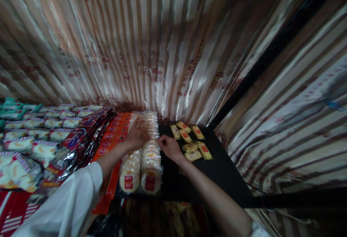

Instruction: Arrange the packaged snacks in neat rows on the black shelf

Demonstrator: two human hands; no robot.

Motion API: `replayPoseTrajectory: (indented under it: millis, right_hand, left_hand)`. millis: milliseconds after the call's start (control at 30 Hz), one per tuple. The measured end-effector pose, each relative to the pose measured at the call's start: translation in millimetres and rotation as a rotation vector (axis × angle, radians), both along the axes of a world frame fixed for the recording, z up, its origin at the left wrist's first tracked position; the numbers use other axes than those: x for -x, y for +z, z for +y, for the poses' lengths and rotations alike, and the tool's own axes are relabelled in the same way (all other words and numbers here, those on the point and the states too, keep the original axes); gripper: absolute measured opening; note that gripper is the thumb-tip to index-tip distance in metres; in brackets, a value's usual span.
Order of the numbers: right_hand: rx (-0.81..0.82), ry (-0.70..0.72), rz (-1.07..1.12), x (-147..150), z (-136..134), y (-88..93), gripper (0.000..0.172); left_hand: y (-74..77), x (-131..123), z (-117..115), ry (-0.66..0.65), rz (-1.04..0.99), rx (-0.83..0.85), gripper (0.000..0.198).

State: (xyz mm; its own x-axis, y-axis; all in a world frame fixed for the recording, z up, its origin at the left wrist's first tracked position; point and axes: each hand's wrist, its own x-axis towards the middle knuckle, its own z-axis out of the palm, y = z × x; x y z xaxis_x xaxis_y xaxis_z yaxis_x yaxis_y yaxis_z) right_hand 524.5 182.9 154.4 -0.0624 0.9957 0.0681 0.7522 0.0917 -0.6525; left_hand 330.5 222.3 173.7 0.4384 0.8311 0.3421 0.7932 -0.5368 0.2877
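Note:
Two rows of clear-wrapped round crackers (150, 161) with red labels lie side by side on a black surface. My left hand (137, 134) rests over the left and middle part of these rows, palm down, its fingers spread. At the right edge of the right row is my right hand (168, 145), with thumb and fingertips pinched together near a wrapper edge; what is between them is too small to make out. Right of it, several small yellow packets (198, 132) with red labels lie loosely on the black surface.
Orange packaging (111, 132) lies left of the crackers, beside dark red glossy packets (85, 130). Farther left are rows of white wrapped snacks (45, 149). A dark container of packets (165, 217) sits below the near edge. Striped sheeting (162, 49) hangs behind.

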Motion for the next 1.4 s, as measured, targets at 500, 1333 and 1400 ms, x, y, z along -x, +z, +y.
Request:
replayPoseTrajectory:
  millis: [500,1333,1400]
  right_hand:
    - [0.136,0.098,-0.011,-6,-18,9.5,0.017]
    - [0.143,0.134,-0.025,-9,-38,5.9,0.011]
    - [0.157,0.132,-0.045,-8,-38,5.4,0.013]
  left_hand:
    - [-3.4,2,-9,-0.010,0.057,-0.022,0.013]
    - [3.3,6,-27,-0.060,0.102,0.053,0.036]
    - [4.5,5,-28,-0.056,0.106,0.062,0.034]
